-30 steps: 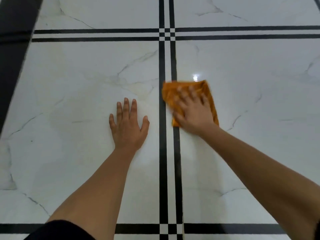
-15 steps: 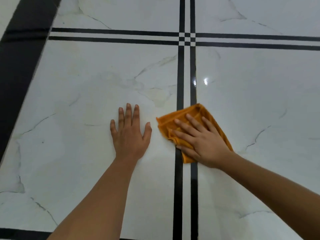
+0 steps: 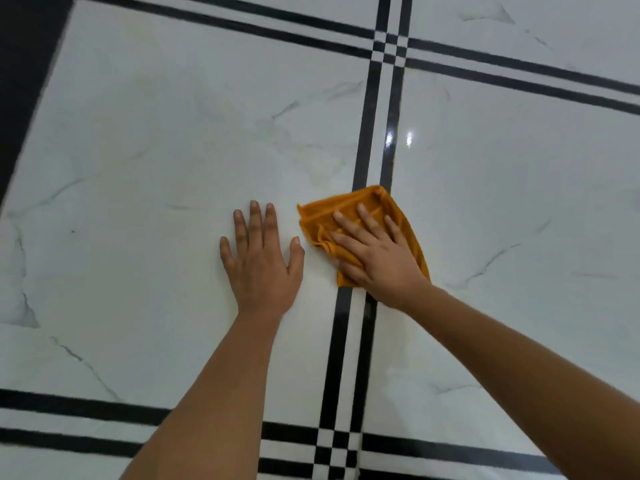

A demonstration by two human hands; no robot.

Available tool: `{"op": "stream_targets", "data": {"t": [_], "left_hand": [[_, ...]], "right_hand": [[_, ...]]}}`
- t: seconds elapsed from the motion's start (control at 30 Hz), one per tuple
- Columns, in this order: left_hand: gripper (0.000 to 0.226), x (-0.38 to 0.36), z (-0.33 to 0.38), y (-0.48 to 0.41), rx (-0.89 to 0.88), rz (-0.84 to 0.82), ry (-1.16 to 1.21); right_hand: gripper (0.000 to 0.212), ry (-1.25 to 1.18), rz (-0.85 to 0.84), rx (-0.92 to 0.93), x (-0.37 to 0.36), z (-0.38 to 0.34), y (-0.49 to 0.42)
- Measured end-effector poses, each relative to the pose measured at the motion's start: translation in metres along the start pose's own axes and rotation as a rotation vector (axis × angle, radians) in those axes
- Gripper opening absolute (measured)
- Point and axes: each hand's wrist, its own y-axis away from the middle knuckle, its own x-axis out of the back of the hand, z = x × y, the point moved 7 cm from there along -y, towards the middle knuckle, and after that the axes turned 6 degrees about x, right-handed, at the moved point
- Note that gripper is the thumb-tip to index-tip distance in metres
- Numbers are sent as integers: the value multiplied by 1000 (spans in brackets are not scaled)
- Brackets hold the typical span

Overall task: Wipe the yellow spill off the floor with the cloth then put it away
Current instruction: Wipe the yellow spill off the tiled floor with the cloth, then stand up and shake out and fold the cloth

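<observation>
An orange cloth lies crumpled on the white marble floor, across the black double stripe. My right hand presses down on the cloth with fingers spread, and covers most of it. My left hand rests flat on the tile just left of the cloth, fingers apart and holding nothing. A faint yellowish tint shows on the tile just beyond the cloth; no clear yellow puddle is visible.
Black stripes cross the floor at the top and near the bottom. A dark border runs along the far left. Bright light glints sit on the glossy floor beyond the cloth.
My right hand has dragged the cloth toward me and to the left, from right of the stripe onto it. My left hand has stayed flat on the tile. The view has tilted.
</observation>
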Motion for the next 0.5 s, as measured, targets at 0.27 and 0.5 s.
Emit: {"op": "stream_targets", "data": {"t": [0.27, 0.5], "left_hand": [[64, -4, 15, 84, -30, -190, -39], [47, 66, 59, 145, 281, -462, 378]], "right_hand": [[37, -570, 334, -376, 18, -6, 87], [12, -905, 375, -678, 82, -27, 149]]}}
